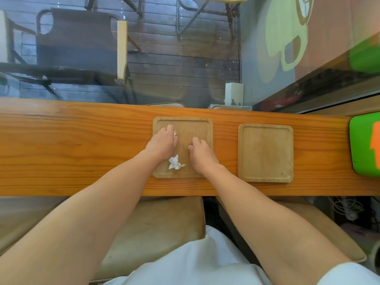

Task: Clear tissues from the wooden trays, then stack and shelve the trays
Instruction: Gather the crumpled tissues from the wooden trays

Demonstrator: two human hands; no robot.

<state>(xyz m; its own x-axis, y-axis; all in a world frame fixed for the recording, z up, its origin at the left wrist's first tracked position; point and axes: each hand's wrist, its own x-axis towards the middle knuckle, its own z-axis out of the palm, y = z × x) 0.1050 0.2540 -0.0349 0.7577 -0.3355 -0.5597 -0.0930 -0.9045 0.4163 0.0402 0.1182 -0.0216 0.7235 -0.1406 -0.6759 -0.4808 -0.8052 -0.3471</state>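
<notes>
From the head camera, a long orange-toned wooden counter [82,147] runs across the view against a glass pane, through which dark decking and chairs [80,44] show outside. Below the counter's near edge sit tan cushioned seats [156,223], and a green object [364,147] lies at the counter's right end.

Two square wooden trays rest flat on the counter, near each other but apart. The left tray [197,124] holds a crumpled white tissue [175,162] near its front edge, just beside the left wrist. A second scrap of tissue [175,133] shows at the fingertips of the left hand [163,142], whose grip looks closed on it, though the palm hides most of the contact. The right hand [200,150] rests on the same tray with fingers curled, grasping nothing visible. The right tray [265,153] is bare.
</notes>
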